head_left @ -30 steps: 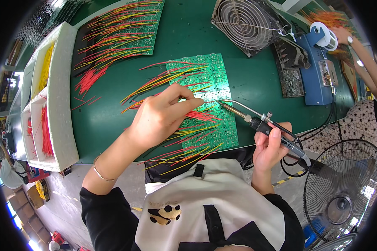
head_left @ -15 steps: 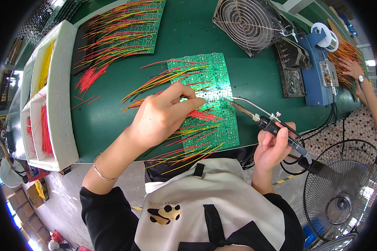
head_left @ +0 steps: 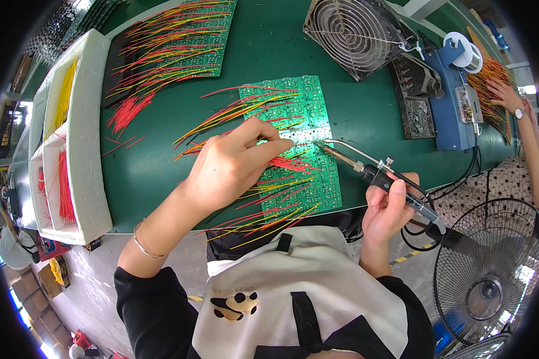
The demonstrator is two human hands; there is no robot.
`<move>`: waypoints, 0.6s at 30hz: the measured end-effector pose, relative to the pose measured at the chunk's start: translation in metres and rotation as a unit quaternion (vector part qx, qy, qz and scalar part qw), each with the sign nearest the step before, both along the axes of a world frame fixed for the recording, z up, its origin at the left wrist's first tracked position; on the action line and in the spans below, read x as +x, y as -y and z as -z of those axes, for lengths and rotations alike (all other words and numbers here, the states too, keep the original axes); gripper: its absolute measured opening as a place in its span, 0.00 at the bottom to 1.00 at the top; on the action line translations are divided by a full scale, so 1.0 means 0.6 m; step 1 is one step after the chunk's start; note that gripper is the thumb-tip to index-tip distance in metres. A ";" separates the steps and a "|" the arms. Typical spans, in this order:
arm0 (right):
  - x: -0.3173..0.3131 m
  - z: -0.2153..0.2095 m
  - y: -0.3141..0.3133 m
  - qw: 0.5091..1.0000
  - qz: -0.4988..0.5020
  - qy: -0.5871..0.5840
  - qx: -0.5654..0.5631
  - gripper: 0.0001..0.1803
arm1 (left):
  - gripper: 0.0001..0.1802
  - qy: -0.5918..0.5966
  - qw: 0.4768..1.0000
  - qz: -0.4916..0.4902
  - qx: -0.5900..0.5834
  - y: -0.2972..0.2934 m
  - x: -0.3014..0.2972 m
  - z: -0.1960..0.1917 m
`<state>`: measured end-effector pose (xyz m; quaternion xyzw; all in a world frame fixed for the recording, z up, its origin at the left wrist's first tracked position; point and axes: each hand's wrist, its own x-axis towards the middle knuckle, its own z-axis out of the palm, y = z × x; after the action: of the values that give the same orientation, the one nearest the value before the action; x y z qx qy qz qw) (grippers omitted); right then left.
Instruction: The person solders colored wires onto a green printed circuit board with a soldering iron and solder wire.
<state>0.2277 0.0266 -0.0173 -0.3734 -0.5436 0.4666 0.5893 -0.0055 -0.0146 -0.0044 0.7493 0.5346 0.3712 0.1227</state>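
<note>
A green circuit board (head_left: 308, 110) lies on the green bench, with several red and yellow wires (head_left: 251, 107) sticking out to its left. My left hand (head_left: 233, 164) rests on the board's middle, index finger and thumb pinched on a wire at the board. My right hand (head_left: 389, 206) grips a black-handled soldering iron (head_left: 371, 170). Its metal tip points left and touches the board just right of my left fingertips.
A second wired board (head_left: 191, 36) lies at the back left. White trays (head_left: 72, 137) of yellow and red wires line the left edge. A metal fan (head_left: 356, 33), a blue soldering station (head_left: 455, 113) and a floor fan (head_left: 491, 275) stand to the right. Another person's hand (head_left: 506, 93) works at far right.
The iron's tip has slid a little to the left toward my left fingertips. The other person's hand at far right has shifted over the wires there.
</note>
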 end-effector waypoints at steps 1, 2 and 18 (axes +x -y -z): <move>0.000 0.000 0.000 1.000 0.001 0.004 0.001 0.11 | 0.20 0.002 1.000 0.000 0.000 0.000 0.000 0.000; 0.000 -0.001 0.000 1.000 0.001 0.004 0.000 0.11 | 0.20 0.003 1.000 0.000 0.000 0.000 0.000 0.000; 0.010 0.004 0.001 0.999 -0.017 -0.048 -0.010 0.11 | 0.21 -0.006 1.000 -0.002 -0.007 0.002 0.001 -0.002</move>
<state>0.2335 0.0259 -0.0195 -0.3470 -0.5161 0.4991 0.6035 -0.0046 -0.0160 -0.0033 0.7497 0.5392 0.3631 0.1237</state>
